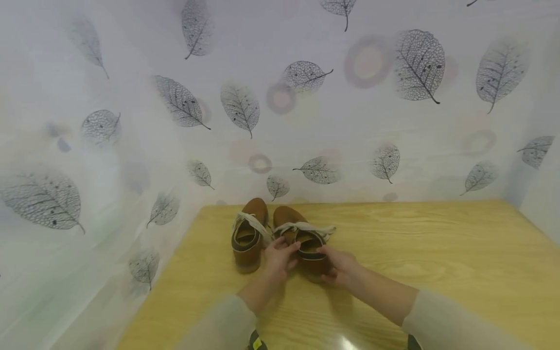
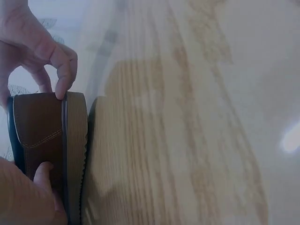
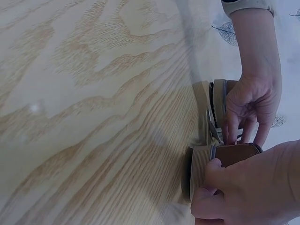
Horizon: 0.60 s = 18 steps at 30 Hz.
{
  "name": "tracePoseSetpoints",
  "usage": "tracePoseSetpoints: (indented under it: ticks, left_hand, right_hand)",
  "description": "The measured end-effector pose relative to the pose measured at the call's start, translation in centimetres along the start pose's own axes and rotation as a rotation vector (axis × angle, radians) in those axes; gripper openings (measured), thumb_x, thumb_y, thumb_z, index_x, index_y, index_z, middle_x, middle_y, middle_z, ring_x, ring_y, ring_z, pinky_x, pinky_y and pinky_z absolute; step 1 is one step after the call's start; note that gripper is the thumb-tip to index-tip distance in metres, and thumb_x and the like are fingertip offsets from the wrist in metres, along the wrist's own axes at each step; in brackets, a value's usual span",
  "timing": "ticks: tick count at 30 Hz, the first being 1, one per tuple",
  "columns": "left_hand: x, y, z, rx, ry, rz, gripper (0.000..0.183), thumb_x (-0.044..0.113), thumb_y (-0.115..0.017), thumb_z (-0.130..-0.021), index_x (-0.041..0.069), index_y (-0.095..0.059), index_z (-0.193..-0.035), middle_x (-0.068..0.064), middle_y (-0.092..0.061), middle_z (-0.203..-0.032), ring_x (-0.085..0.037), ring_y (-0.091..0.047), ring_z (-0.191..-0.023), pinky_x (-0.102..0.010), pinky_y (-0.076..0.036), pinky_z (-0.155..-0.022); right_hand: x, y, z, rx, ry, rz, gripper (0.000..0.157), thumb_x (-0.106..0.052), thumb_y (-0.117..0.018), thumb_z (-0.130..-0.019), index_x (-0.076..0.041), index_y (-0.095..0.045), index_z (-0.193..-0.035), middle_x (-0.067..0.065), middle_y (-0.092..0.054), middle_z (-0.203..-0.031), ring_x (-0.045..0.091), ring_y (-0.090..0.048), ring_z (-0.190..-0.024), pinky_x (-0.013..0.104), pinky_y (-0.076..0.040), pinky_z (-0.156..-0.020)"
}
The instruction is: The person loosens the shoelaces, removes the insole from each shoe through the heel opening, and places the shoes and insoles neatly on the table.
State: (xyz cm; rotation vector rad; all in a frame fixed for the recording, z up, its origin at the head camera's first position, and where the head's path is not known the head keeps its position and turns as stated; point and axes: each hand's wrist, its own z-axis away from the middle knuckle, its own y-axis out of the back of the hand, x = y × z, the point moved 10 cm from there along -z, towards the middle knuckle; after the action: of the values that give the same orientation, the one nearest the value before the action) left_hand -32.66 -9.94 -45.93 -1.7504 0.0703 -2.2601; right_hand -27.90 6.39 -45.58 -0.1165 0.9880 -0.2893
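Observation:
A pair of brown lace-up shoes with pale laces stands side by side on a wooden tabletop, toes toward the wall. My left hand [image 1: 280, 260] and right hand [image 1: 345, 268] grip the right-hand shoe [image 1: 316, 265] from both sides of its heel. Each thumb lies at the dark collar, and the other fingers reach down the sides. In the left wrist view, fingertips press the brown upper [image 2: 40, 122] just above the ribbed tan sole [image 2: 75, 140]. The left-hand shoe [image 1: 249, 255] stands just left of my left hand, its laces hanging toward the other shoe.
The tabletop [image 1: 415, 243] has a light wood grain and stretches off to the right. Behind it and at the left hangs a white covering [image 1: 245, 43] printed with grey leaves. A small dark object with a yellow patch [image 1: 257, 342] shows at the bottom edge.

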Motion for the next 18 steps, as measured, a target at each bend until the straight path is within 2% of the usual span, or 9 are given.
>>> tracePoseSetpoints:
  ticks: [4,8,14,18]
  left_hand:
    - [-0.3,-0.3,0.7,0.028,0.001,0.011,0.069,-0.001,-0.070,-0.081,-0.007,-0.033,-0.140,-0.036,-0.032,-0.141,-0.048,-0.040,-0.127,-0.052,-0.050,-0.092]
    - [-0.4,-0.7,1.7,0.046,0.002,0.018,0.072,0.000,-0.071,-0.080,-0.007,-0.032,-0.140,-0.036,-0.032,-0.141,-0.049,-0.040,-0.126,-0.051,-0.050,-0.092]
    - [-0.4,-1.4,2.6,0.013,0.008,0.036,0.075,0.001,-0.071,-0.082,-0.008,-0.026,-0.142,-0.036,-0.029,-0.143,-0.048,-0.037,-0.129,-0.054,-0.047,-0.095]
    - [-0.7,-1.5,2.8,0.027,0.008,0.039,0.076,0.001,-0.071,-0.081,-0.008,-0.026,-0.142,-0.035,-0.029,-0.143,-0.048,-0.037,-0.129,-0.054,-0.047,-0.096]
  right_hand:
    - [-0.1,0.6,0.2,0.000,0.004,0.014,0.038,-0.017,-0.062,-0.086,0.003,-0.046,-0.116,0.018,-0.046,-0.117,0.031,-0.048,-0.105,0.040,-0.051,-0.091]
    - [0.0,1.1,0.4,-0.022,-0.005,-0.001,0.044,-0.017,-0.064,-0.085,0.003,-0.046,-0.119,0.019,-0.044,-0.123,0.031,-0.047,-0.110,0.043,-0.048,-0.095]
    - [0.1,2.1,0.5,-0.050,-0.013,-0.011,0.064,-0.020,-0.071,-0.080,0.005,-0.039,-0.129,0.019,-0.047,-0.120,0.023,-0.058,-0.095,0.032,-0.053,-0.078]
    - [-0.1,2.4,1.3,-0.024,0.005,-0.014,0.058,-0.019,-0.067,-0.085,0.006,-0.039,-0.129,0.013,-0.053,-0.106,0.017,-0.059,-0.082,0.027,-0.052,-0.070]
